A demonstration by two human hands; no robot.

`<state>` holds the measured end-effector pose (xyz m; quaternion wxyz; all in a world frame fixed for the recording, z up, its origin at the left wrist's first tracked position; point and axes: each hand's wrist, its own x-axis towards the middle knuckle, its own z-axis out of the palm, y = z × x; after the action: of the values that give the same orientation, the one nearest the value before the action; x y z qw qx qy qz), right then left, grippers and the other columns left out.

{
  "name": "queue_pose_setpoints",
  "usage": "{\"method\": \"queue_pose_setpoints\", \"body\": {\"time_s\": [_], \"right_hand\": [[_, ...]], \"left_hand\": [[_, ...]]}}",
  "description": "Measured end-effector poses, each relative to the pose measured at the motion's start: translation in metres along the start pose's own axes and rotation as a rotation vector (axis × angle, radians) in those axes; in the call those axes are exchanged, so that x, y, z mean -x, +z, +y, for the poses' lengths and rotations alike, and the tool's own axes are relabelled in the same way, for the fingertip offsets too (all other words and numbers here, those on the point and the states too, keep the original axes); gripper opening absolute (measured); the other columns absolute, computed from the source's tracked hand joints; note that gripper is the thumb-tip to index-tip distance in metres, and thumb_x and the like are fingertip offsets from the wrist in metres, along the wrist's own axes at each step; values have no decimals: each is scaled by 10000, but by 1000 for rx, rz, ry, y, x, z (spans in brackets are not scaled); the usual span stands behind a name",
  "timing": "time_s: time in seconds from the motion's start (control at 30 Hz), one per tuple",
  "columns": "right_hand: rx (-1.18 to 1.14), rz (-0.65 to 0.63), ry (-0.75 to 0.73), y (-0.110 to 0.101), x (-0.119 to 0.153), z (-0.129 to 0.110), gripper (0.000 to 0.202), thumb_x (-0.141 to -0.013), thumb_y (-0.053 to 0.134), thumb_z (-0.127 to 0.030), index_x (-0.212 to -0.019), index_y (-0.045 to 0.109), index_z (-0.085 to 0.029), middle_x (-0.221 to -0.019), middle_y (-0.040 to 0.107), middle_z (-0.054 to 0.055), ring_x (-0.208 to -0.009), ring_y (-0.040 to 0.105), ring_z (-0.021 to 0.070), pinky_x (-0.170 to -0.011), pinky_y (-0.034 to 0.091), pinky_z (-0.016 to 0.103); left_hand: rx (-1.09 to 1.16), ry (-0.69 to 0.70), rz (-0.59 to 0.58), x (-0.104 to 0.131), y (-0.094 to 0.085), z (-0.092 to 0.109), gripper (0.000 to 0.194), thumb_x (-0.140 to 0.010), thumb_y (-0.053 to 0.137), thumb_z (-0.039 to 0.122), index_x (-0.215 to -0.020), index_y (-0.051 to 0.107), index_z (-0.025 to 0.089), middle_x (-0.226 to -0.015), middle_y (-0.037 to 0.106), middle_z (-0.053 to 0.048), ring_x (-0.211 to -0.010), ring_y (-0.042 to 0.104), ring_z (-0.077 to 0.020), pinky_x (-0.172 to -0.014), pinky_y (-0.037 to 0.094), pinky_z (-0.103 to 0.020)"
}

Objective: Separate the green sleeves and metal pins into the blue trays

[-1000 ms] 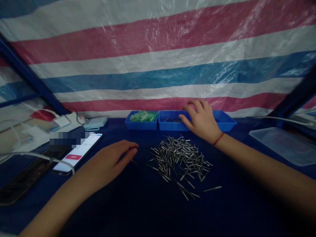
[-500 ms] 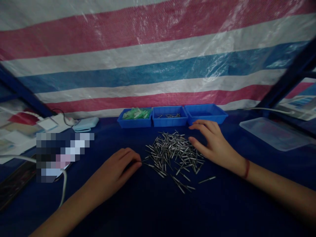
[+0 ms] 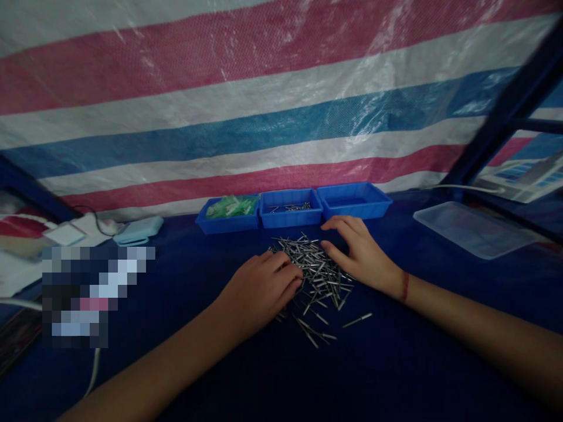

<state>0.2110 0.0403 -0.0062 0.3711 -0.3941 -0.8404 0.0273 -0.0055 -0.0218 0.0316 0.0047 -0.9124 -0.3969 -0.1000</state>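
Left hand (image 3: pixel 264 287) has moved onto the pin pile (image 3: pixel 314 275), fingers curled loosely, gripping nothing clearly; right hand (image 3: pixel 358 255) rests open opposite, back from the trays (image 3: pixel 290 215).

A dim, dark-blue table (image 3: pixel 246 375) stands before a red, white and blue striped tarp wall (image 3: pixel 264 105).

Three blue trays (image 3: pixel 354 202) stand in a row against a striped tarp (image 3: pixel 264 111); the left one holds green pieces (image 3: pixel 231 206). A clear lid (image 3: pixel 472 228) lies to the right, a pale blue case (image 3: pixel 138 230) to the left.
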Motion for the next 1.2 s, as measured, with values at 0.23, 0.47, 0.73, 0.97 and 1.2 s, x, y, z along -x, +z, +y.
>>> {"method": "queue_pose_setpoints", "body": {"time_s": [0.23,0.47,0.73,0.97,1.2], "right_hand": [[-12,-16,-1,2,1,1,216,-831,518,-247,-1037,532,-184,-1031,557,88,-1013,497,247,-892,415,436],[-35,-26,-8,0,1,0,218,-830,517,-229,-1042,522,-175,-1019,572,92,-1008,506,245,-888,420,431],[-36,-10,14,3,1,2,249,-827,523,-247,-1049,518,-135,-988,592,111,-958,531,245,-846,447,419],[-65,-1,64,5,1,5,232,-818,528,-250,-1028,518,-150,-981,602,109,-941,548,249,-823,464,428],[-97,11,79,5,0,6,219,-812,528,-231,-1020,515,-165,-971,606,98,-935,554,245,-822,462,432]], "left_hand": [[7,11,-50,-17,4,5,168,-886,484,233,-942,633,178,-910,571,-52,-835,566,-194,-800,468,-387],[-19,-52,-51,-15,4,6,155,-863,519,231,-974,607,168,-930,567,-62,-857,560,-214,-761,485,-376],[12,-114,-67,-11,9,6,197,-863,501,212,-1033,593,179,-989,550,-68,-897,541,-221,-787,478,-391],[78,-119,-50,-9,14,6,213,-849,508,184,-1046,581,215,-999,535,-53,-901,532,-210,-783,465,-370],[71,-99,-15,-10,11,6,112,-861,507,197,-943,583,203,-972,565,-39,-873,540,-206,-752,439,-365]]}}
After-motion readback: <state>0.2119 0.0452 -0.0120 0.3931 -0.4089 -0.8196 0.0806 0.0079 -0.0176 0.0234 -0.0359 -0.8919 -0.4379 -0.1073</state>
